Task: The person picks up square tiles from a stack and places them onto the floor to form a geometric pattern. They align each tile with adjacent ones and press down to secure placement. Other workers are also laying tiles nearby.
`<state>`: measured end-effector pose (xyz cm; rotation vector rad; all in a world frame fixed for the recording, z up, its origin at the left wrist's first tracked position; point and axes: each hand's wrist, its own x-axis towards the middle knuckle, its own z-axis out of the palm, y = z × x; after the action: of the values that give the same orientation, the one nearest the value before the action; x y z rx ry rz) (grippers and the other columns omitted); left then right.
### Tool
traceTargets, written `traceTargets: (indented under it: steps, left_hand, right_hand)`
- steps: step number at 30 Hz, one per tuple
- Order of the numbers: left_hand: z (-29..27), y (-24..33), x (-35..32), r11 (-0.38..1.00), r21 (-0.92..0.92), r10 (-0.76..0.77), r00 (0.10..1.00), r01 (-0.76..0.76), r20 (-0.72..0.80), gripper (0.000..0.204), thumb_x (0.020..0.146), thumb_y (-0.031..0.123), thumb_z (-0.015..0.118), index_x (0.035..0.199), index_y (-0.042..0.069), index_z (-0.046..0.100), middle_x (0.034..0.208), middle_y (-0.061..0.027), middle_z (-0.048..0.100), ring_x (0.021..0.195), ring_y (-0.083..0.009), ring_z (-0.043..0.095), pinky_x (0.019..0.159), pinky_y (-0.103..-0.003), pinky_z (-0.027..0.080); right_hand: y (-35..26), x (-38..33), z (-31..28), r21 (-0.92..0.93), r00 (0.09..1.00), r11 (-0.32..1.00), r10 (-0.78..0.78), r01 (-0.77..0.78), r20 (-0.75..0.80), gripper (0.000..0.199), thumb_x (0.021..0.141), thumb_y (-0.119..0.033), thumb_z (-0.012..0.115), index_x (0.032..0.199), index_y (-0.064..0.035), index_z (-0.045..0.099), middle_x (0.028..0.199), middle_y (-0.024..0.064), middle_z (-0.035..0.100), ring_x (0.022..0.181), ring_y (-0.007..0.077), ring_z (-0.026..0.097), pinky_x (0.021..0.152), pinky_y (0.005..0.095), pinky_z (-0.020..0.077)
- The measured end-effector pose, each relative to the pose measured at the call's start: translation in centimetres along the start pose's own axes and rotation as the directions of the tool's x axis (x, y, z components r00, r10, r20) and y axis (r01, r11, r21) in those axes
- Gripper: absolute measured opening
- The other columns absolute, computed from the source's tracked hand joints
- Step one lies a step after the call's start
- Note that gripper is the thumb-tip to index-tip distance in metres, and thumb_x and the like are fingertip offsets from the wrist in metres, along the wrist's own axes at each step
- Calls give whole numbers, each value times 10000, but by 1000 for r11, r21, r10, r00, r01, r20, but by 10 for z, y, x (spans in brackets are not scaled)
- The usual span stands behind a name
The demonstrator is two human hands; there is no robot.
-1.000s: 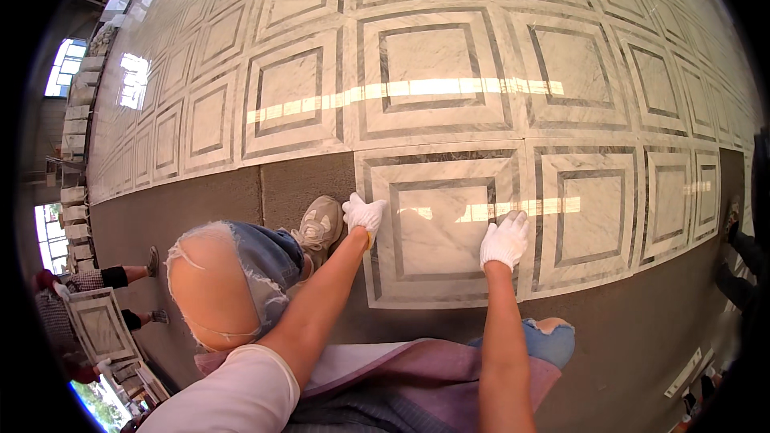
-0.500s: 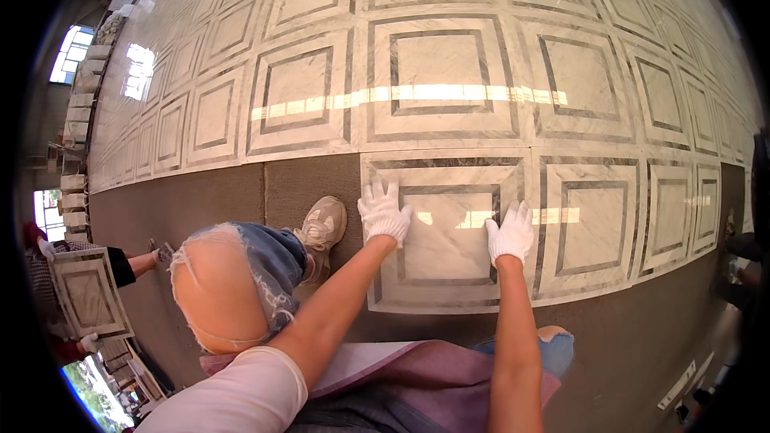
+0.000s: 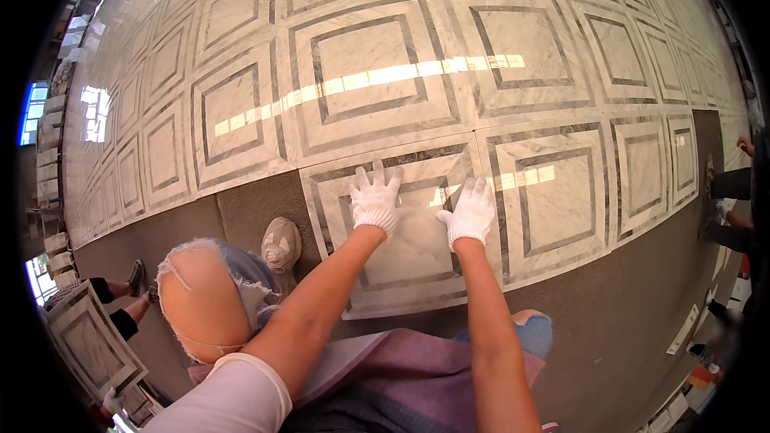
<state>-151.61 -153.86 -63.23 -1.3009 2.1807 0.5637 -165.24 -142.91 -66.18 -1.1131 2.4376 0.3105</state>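
Note:
A square white marble tile point(image 3: 409, 261) with grey inlaid frames lies flat on the floor in front of me. My left hand point(image 3: 375, 199), in a white knitted glove, rests on its far left part, fingers spread. On the right part of the same tile lies my right hand point(image 3: 472, 212), also gloved, palm down with the thumb apart. Neither hand holds anything. A similar tile point(image 3: 553, 200) adjoins it on the right, and the polished row of tiles point(image 3: 361, 80) runs along its far edge.
Bare grey floor point(image 3: 257, 200) shows left of the tile, beside my shoe point(image 3: 281, 244). At the left, a person carries a framed tile point(image 3: 92, 337). Other people's legs point(image 3: 731, 184) are at the right edge, near a pale strip point(image 3: 682, 329) on the floor.
The view has turned and shifted. My left hand has moved inward from the tile's left edge, and my hands are closer together. The person at the left has come nearer with the carried tile.

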Motion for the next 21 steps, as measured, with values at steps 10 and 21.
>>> traceTargets:
  steps: [10,21]
  left_hand:
    - [3,4,8,995,96,16,1000,-17,10,864,785,364,741,1501,243,274,1575,-199,145,1396,-509,208,1082,-595,306]
    - [3,7,23,989,145,22,1000,-20,-11,918,730,163,751,1503,232,261,1569,-205,168,1375,-539,238,1010,-595,398]
  right_hand:
    - [-3,7,6,-39,999,999,23,-22,25,1056,638,-561,787,1438,-26,352,1500,127,350,1374,278,311,1031,357,391]
    - [-7,7,-11,-56,1000,998,14,-13,14,1033,612,-505,830,1401,-15,379,1484,143,346,1311,269,363,1029,340,408]
